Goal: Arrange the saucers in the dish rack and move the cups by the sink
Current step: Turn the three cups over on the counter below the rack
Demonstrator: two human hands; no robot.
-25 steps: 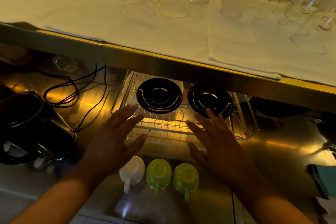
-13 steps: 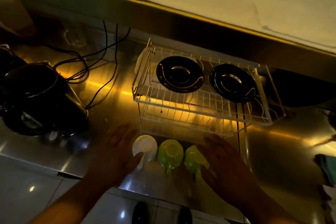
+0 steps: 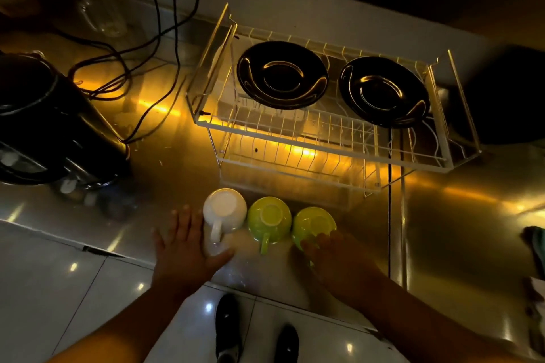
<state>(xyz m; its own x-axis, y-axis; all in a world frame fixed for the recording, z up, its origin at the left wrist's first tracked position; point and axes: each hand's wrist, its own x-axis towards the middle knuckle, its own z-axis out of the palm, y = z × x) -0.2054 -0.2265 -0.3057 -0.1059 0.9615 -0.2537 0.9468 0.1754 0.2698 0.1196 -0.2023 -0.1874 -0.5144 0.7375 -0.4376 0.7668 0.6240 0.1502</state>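
While left hand [image 3: 185, 250] spreads flat, right hand [image 3: 339, 262] touches rightmost green cup [image 3: 314, 222], grip unclear.

Single head-worn view, steeply downward, close over counter [image 3: 442, 230], facing dish rack [image 3: 295, 141]

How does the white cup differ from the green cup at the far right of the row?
The white cup is white; the right green cup is lime green. The white cup's handle shows, pointing toward the person; the right green cup's is hidden under the right hand. Both seem to stand mouth-down on the steel counter.
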